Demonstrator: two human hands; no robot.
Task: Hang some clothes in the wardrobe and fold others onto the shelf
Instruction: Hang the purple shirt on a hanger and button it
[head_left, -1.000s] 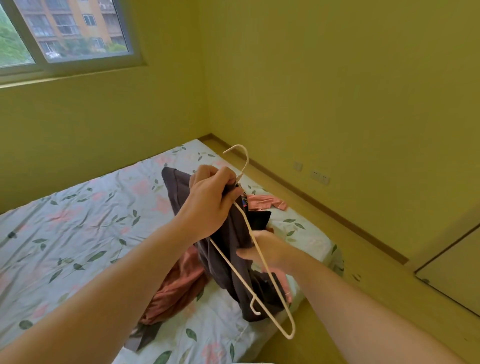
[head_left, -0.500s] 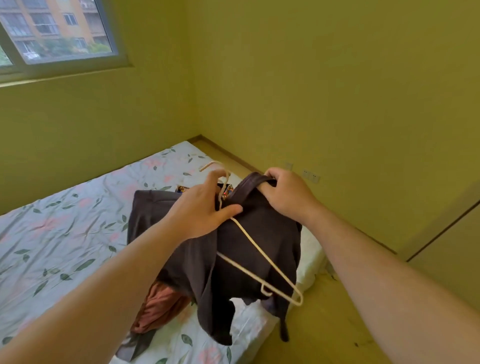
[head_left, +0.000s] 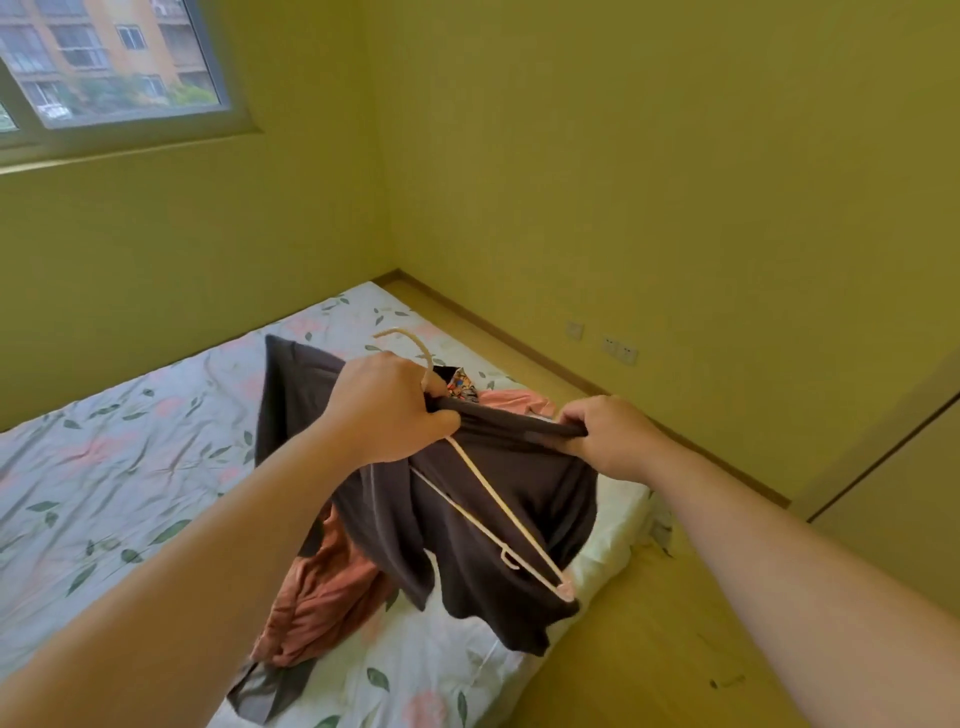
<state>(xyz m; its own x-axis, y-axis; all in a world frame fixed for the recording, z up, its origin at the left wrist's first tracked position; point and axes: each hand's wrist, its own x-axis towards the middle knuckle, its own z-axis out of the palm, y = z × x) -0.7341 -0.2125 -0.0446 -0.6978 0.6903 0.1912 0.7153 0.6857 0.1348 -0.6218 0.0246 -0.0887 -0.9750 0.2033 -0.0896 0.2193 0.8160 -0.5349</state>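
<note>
Inspector: State of the left hand (head_left: 387, 410)?

Assessor: Fingers curled tight round the neck of a hanger (head_left: 500, 503) and one end of the neckband of a dark shirt (head_left: 519, 467), both in the one grip. The cream hook rises just above the knuckles. The hanger's arms slant down and to the right across the shirt's front.

Inspector: The right hand (head_left: 608, 436)?

Assessor: Curled as well. It pinches the other end of the same neckband, which is pulled taut between the two hands. It is apart from the hanger.

Inspector: Where does the shirt sit?

Assessor: It hangs below both hands, over the near right corner of the bed (head_left: 130, 457). One sleeve stands out to the left of the left hand. Whether the hem touches the mattress cannot be told. A multicoloured patch (head_left: 460, 385) shows just behind the left knuckles, but what it belongs to is unclear.

Inspector: Beneath it?

Assessor: A pink garment (head_left: 322, 587) lies crumpled on the floral sheet, partly hidden by the shirt, with a dark cloth (head_left: 265, 691) at its near end.

Inspector: Surroundings?

Assessor: A window (head_left: 104, 62) at upper left, wall sockets (head_left: 618, 351) low on the right — and wooden floor (head_left: 649, 649) beside the bed.
</note>
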